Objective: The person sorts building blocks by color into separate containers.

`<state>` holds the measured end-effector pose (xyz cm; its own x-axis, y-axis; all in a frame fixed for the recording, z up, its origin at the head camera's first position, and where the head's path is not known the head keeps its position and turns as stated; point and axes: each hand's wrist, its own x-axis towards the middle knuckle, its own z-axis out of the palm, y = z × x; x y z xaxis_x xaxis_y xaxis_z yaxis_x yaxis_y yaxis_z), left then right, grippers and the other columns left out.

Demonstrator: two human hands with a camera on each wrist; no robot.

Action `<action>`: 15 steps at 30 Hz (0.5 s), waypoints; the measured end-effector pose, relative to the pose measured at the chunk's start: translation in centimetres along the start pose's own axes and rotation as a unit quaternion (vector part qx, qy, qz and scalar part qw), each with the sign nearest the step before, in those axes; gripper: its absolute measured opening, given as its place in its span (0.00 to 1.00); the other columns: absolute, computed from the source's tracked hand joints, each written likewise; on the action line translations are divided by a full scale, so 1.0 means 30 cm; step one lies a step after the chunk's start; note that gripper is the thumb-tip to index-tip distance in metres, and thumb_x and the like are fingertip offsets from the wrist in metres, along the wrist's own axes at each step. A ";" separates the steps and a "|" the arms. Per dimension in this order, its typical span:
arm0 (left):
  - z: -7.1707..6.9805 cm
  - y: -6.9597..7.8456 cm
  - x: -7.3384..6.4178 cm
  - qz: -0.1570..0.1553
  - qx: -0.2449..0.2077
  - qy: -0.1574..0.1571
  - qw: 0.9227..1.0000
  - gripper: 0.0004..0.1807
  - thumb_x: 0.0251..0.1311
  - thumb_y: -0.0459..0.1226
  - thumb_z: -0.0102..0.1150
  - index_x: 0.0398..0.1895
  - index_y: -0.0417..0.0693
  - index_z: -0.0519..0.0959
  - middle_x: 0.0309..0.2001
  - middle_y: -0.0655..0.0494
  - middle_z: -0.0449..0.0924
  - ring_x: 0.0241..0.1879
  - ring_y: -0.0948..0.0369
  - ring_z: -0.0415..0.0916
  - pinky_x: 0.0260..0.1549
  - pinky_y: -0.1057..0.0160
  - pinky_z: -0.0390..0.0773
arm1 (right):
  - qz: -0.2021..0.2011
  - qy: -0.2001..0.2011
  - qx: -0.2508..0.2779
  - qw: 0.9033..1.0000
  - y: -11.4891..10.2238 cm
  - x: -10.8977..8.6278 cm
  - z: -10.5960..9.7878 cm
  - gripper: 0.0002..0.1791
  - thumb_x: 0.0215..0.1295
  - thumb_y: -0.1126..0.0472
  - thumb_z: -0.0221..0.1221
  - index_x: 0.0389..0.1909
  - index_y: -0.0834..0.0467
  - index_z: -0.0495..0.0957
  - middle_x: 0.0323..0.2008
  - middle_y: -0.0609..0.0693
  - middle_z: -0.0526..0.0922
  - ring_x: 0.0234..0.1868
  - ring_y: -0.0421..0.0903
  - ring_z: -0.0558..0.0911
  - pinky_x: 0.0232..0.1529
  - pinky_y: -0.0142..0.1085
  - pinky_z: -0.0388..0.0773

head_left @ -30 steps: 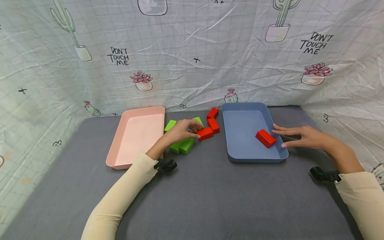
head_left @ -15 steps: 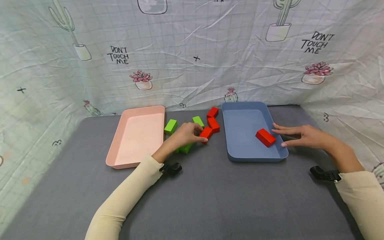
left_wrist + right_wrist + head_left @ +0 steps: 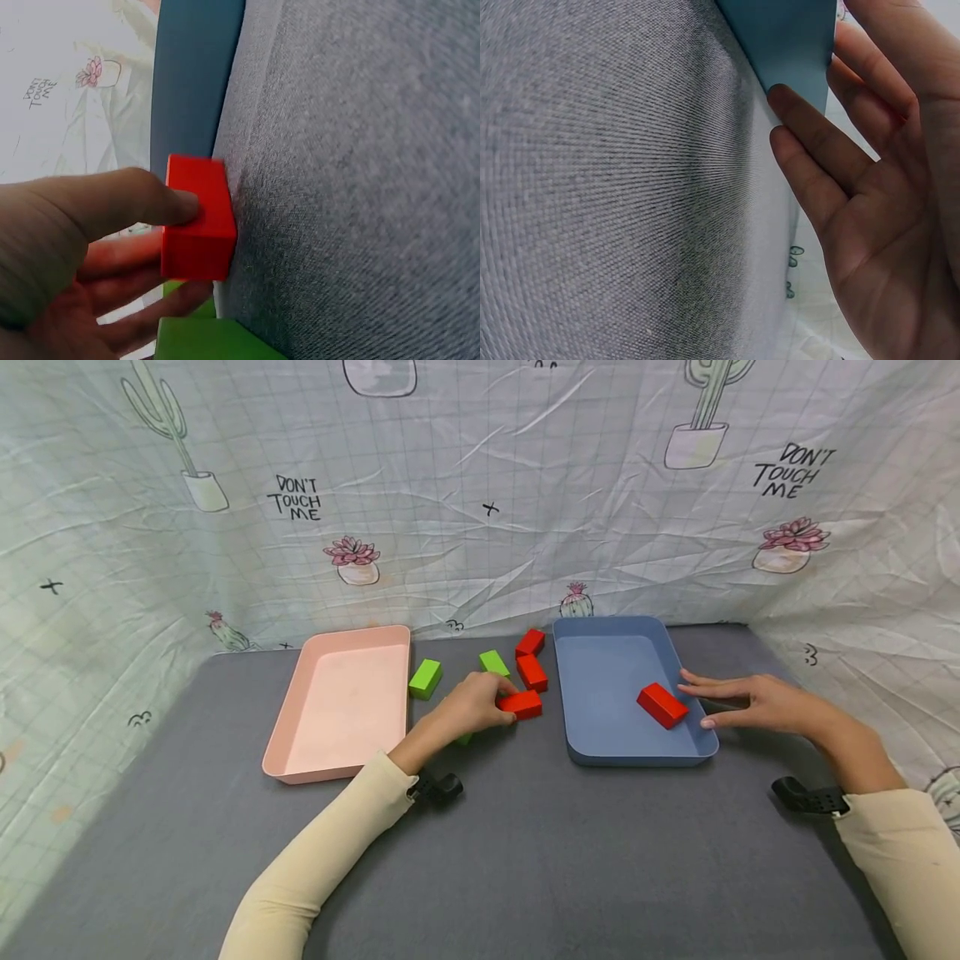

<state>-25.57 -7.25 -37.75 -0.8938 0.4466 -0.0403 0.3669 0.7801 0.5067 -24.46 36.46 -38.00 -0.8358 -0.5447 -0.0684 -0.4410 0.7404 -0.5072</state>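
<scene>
In the head view my left hand (image 3: 474, 702) pinches a red block (image 3: 522, 703) at its left end. The left wrist view shows the thumb pressed on the side of this block (image 3: 201, 195), close to the grey cloth. My right hand (image 3: 772, 702) has its fingers extended at the right rim of the blue tray (image 3: 600, 693). Inside that tray lies another red block (image 3: 663, 705). Two more red blocks, one nearer (image 3: 532, 673) and one farther back (image 3: 530, 642), lie just left of the tray. A green block (image 3: 210, 341) is partly hidden by my left hand in the head view.
A pink tray (image 3: 352, 710) stands on the left. Beside its right wall is a green block (image 3: 425, 679), with another green block (image 3: 493, 663) behind my left hand. A printed white cloth (image 3: 480, 552) hangs behind the grey surface (image 3: 525, 860).
My left hand has moved a little right and toward me, pinching the red block, which has shifted away from the other red blocks and turned. My right hand has stayed at the blue tray.
</scene>
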 end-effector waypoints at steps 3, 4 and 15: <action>-0.006 -0.006 0.002 0.020 0.001 -0.014 1.000 0.18 0.56 0.31 0.69 0.52 0.44 0.86 0.36 0.55 0.81 0.30 0.62 0.69 0.27 0.68 0.66 | 0.001 0.004 0.002 1.000 -0.003 -0.001 -0.001 0.36 0.60 0.51 0.72 0.70 0.50 0.75 0.75 0.55 0.65 0.70 0.66 0.68 0.62 0.62 0.68; -0.008 -0.007 0.002 0.025 0.002 -0.018 1.000 0.19 0.56 0.31 0.70 0.52 0.44 0.86 0.36 0.55 0.82 0.31 0.62 0.69 0.28 0.68 0.67 | 0.002 0.004 0.003 1.000 -0.004 -0.001 -0.002 0.36 0.60 0.51 0.72 0.70 0.50 0.75 0.75 0.55 0.65 0.70 0.67 0.67 0.62 0.63 0.68; 0.002 -0.034 0.011 0.059 -0.024 -0.006 0.998 0.24 0.54 0.33 0.77 0.55 0.43 0.84 0.49 0.50 0.88 0.49 0.58 0.82 0.53 0.60 0.80 | 0.006 0.002 0.001 1.000 -0.002 -0.001 0.001 0.36 0.61 0.51 0.72 0.70 0.51 0.75 0.75 0.55 0.65 0.70 0.67 0.67 0.61 0.64 0.68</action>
<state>-26.21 -7.87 -38.32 -0.8415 0.5402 0.0113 0.4565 0.6996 0.5497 -24.41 36.43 -37.99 -0.8423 -0.5344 -0.0708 -0.4306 0.7461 -0.5078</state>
